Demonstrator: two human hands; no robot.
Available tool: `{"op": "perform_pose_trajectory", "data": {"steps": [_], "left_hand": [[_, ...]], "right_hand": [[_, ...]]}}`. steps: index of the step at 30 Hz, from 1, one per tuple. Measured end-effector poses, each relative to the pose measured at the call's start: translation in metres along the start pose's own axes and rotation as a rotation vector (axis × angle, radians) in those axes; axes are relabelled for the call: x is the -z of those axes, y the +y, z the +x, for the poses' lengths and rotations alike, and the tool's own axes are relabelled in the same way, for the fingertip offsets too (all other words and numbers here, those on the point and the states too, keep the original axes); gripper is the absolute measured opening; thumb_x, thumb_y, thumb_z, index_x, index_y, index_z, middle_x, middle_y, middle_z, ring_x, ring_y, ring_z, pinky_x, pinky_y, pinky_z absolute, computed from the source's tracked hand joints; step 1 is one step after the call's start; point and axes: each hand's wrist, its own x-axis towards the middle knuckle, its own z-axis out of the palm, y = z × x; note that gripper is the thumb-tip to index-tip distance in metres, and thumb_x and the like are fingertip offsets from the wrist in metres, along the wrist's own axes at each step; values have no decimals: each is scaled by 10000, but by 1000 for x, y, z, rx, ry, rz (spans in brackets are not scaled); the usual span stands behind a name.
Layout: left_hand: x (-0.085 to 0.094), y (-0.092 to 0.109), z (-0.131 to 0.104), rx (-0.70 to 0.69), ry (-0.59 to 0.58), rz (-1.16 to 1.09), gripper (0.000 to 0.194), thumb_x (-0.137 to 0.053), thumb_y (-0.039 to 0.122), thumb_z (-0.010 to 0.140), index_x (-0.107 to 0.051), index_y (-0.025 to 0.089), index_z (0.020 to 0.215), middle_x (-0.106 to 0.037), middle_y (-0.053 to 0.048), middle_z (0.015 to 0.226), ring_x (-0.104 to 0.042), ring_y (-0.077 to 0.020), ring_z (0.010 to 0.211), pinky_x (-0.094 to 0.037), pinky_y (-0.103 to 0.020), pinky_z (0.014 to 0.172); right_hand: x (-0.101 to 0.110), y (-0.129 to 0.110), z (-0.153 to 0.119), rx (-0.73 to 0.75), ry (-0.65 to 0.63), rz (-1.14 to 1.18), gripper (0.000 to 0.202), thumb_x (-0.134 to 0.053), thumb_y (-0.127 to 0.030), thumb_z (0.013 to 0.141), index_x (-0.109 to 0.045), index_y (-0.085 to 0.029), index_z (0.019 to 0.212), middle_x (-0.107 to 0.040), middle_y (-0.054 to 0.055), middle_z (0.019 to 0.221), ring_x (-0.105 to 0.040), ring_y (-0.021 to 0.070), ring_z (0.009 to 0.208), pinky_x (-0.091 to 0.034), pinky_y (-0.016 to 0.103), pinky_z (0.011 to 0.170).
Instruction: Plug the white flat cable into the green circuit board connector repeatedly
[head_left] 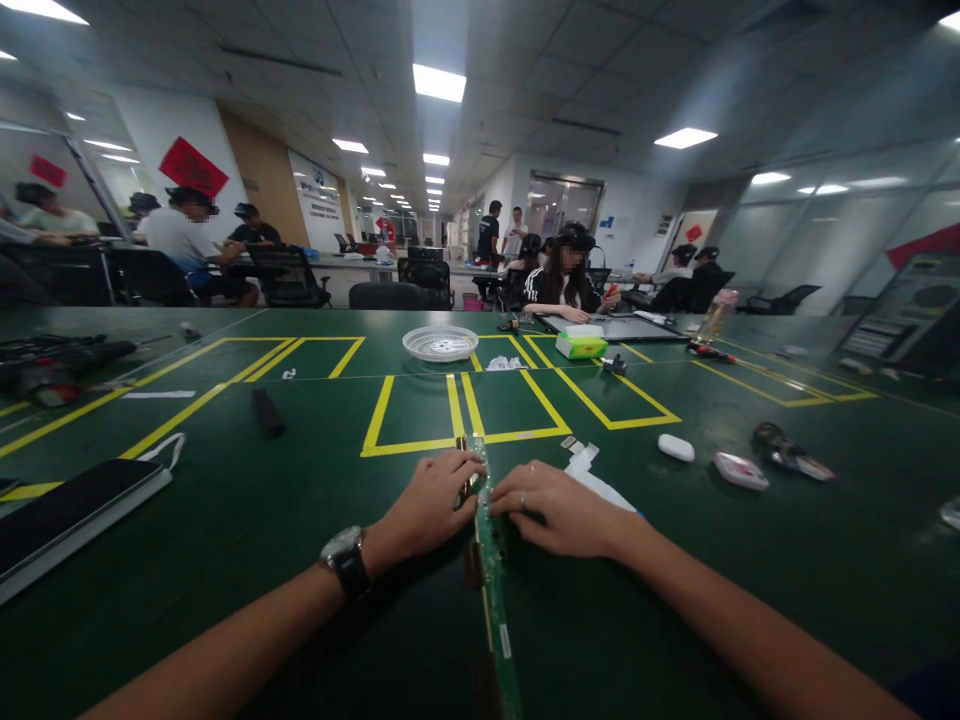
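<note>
A long, narrow green circuit board [493, 585] lies on the dark green table, running away from me, with brown strips along its left side. My left hand [437, 500] is at the board's left edge, its fingers curled round something I cannot make out. From the right, my right hand [555, 508] touches the board, its fingers bent and slightly apart over the small parts there. The fingertips of both hands are close together near the board's far end. A watch is on my left wrist.
Beyond the hands stand a white basket [440, 344] and a tissue pack [581, 345]. A white plastic piece [600, 485], a white case [676, 447] and cables [787, 450] lie right. A phone-like slab [82, 520] is left. Across the table sits a person [566, 280].
</note>
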Motion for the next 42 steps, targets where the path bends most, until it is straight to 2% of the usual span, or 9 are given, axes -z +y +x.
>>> {"op": "perform_pose_trajectory", "data": {"steps": [4,6,8,12,16,19,24,31,42], "left_hand": [[1,2,-2,-6,-12,31,361,-541,359,913,-548,248,1257,-523,-83,1365,-451,-308,1260,-347,-479,991],[2,2,-2,-12,-20,21,403,-548,412,912,-540,248,1279,-510,-91,1377,-438,-322,1268,-334,-496,1006],[3,3,-3,-17,-27,12,450,-550,458,910,-525,251,1309,-493,-95,1397,-423,-331,1281,-319,-512,1026],[3,3,-3,-20,-27,7,504,-553,504,904,-511,246,1335,-480,-107,1411,-411,-342,1287,-313,-520,1036],[1,3,-3,-7,3,10,508,-554,494,906,-504,236,1340,-485,-115,1400,-409,-341,1285,-325,-513,1031],[0,3,-3,0,18,-9,508,-567,490,899,-504,244,1339,-485,-108,1399,-402,-336,1290,-326,-505,1039],[-2,1,-4,1,23,-27,507,-580,487,890,-511,250,1333,-481,-98,1402,-389,-334,1303,-300,-509,1069],[-2,1,-4,-10,9,6,511,-575,478,892,-505,241,1340,-484,-109,1403,-387,-337,1311,-307,-513,1058],[3,2,-1,-70,-63,-35,448,-528,457,935,-503,277,1345,-460,-80,1469,-372,-322,1351,-242,-528,1081]], "right_hand": [[12,44,-16,-518,161,-272,260,-467,-199,940,-677,-171,1091,-674,119,1092,-602,254,1048,-429,383,942],[14,66,-27,-720,89,-384,255,-506,-218,922,-672,-149,1104,-650,153,1118,-597,292,1040,-443,397,898],[12,80,-33,-806,26,-429,269,-507,-236,926,-661,-142,1125,-632,169,1125,-594,309,1028,-453,401,858],[3,75,-28,-665,12,-341,228,-513,-202,916,-661,-159,1084,-626,140,1085,-595,271,1005,-445,366,872],[-3,42,-11,-420,10,-191,187,-554,-185,899,-647,-180,1061,-625,94,1055,-590,226,993,-445,341,888],[-5,20,-2,-325,10,-131,192,-590,-225,901,-637,-197,1085,-629,77,1049,-588,222,967,-459,345,837],[-10,5,3,-289,26,-125,180,-624,-213,880,-642,-198,1059,-637,70,1030,-587,219,940,-449,351,802],[-18,7,4,-278,54,-126,174,-626,-218,879,-631,-191,1051,-637,81,1057,-577,226,964,-441,361,819],[-19,11,3,-207,88,-13,317,-606,-198,880,-595,-173,1196,-667,100,1079,-590,230,990,-463,383,880]]}}
